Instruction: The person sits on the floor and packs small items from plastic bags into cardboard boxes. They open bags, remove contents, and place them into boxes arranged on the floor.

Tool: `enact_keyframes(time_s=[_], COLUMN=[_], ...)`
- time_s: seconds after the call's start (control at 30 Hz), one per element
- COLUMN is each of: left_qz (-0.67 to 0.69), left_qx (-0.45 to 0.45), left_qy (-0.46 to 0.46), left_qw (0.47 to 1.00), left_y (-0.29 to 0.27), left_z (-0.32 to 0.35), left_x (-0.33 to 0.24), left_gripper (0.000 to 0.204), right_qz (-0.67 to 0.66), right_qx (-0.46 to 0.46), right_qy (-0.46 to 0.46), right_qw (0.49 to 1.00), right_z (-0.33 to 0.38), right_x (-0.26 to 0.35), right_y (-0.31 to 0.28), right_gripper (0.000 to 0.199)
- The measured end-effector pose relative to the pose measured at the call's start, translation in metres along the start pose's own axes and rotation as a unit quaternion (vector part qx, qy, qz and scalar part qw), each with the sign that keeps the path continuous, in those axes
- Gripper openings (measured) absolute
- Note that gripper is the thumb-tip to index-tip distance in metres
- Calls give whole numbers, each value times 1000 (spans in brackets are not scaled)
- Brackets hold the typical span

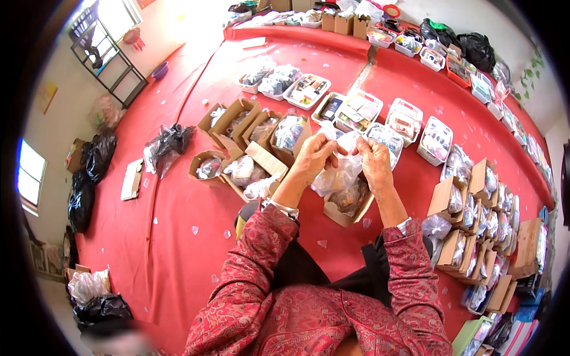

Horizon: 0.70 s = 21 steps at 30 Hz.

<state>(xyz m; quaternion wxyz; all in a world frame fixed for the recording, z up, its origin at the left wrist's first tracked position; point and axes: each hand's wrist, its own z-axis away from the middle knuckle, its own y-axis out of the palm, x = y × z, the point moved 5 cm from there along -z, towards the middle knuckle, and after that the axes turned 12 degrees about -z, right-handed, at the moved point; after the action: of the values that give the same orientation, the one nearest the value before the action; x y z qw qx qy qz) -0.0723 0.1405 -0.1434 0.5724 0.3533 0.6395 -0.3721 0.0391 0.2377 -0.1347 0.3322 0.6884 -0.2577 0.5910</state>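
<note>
Out in front of me, both hands pinch the top of a clear plastic bag [339,175]. My left hand [316,155] grips one side of its gathered mouth. At the other side, the fingers of my right hand [374,159] are closed on the plastic. The bag hangs between them, and its contents cannot be made out. Just below it stands an open cardboard box [342,218] holding a plastic-wrapped bundle [350,199]. To the left of my left hand are several open cardboard boxes [255,133] with bagged items.
White plastic baskets [307,92] of goods stand ahead on the red floor covering [178,249]. Rows of small boxes [465,251] line the right. Black bags [81,202] lean along the left wall, and a dark crumpled bag [171,141] lies nearer. A raised red ledge [285,34] curves behind.
</note>
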Motion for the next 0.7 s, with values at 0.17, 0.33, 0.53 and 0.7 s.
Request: enact_keyframes(time_s=[0.17, 0.33, 0.53, 0.7], left_qz=[63, 46, -115, -237], left_qx=[72, 115, -12, 13], left_qy=[-17, -2, 51, 53], left_qw=[995, 992, 992, 970], left_y=[14, 24, 13, 14], left_z=[0, 5, 4, 1], left_x=[10, 7, 5, 9], left_gripper=[16, 23, 21, 19], right_qz=[-95, -123, -70, 13], right_qx=[7, 0, 12, 22], right_qy=[51, 77, 62, 4], right_qw=[994, 989, 996, 1000], right_z=[1, -1, 2, -2], right_x=[1, -3, 3, -3], right_y=[3, -1, -1, -1], right_gripper=[35, 32, 29, 30])
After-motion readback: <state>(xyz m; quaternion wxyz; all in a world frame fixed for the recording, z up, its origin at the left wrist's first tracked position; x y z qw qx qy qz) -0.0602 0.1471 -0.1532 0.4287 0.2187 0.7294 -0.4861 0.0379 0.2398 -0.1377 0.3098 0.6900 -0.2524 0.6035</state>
